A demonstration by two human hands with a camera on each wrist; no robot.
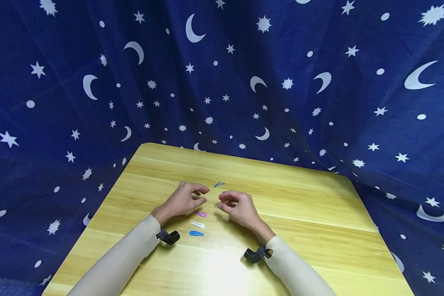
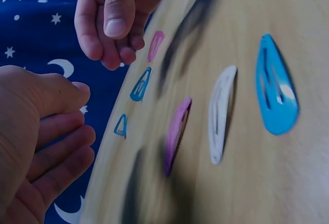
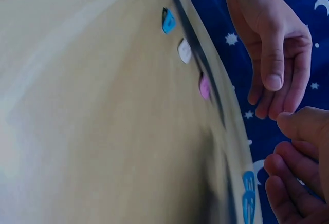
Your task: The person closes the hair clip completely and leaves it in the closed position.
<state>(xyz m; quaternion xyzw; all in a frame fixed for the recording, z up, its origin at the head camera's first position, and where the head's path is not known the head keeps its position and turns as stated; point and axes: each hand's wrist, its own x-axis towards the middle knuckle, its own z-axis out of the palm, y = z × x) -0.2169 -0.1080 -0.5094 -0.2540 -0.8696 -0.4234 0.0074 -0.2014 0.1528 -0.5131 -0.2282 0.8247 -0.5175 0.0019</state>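
Note:
My left hand (image 1: 186, 198) hovers above the table with loosely bent fingers and nothing in it. Facing it, a little to the right, is my right hand (image 1: 240, 209), likewise relaxed and holding nothing. Below the left hand, snap hair clips lie in a column: pink (image 1: 201, 214), white (image 1: 197, 225) and blue (image 1: 196, 233). Beyond the gap between the hands rests another blue hair clip (image 1: 219, 184), seemingly snapped open. The left wrist view also shows a second pink hair clip (image 2: 155, 45) and a blue hair clip (image 2: 140, 84) near the right hand; the right hand mostly hides these in the head view.
The wooden table (image 1: 299, 230) has rounded far corners. A dark blue curtain (image 1: 222, 82) with white moons and stars hangs behind it and at both sides. Each wrist wears a black strap device, one (image 1: 168, 236) left and one (image 1: 256, 255) right. Glare brightens the near tabletop.

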